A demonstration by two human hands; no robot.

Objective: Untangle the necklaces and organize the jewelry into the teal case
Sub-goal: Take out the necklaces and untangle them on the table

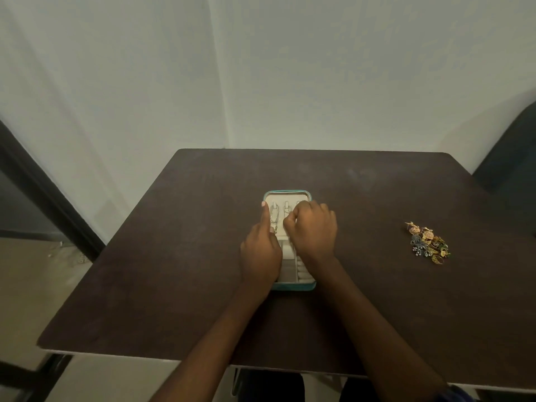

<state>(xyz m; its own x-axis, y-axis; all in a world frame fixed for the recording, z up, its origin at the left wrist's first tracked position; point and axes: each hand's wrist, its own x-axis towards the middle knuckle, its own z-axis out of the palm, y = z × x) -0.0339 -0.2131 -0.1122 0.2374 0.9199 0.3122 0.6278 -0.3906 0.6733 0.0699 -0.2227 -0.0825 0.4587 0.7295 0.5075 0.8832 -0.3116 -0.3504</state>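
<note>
The teal case point(287, 193) lies open in the middle of the dark table, its cream lining showing. A gold chain necklace point(274, 216) hangs along the left of the lid panel, and a second thin chain point(286, 208) lies beside it. My left hand point(261, 250) rests over the case's left side with its index finger stretched out, the tip touching the lid's left edge. My right hand point(311, 230) is curled over the lid panel, its fingertips pinching at the second chain. The lower compartments point(290, 272) are partly hidden by both hands.
A pile of mixed jewelry point(428, 242), gold and dark blue pieces, lies on the table point(174, 256) to the right of the case. A dark chair back point(510, 158) stands at the far right. Pale walls rise behind the table.
</note>
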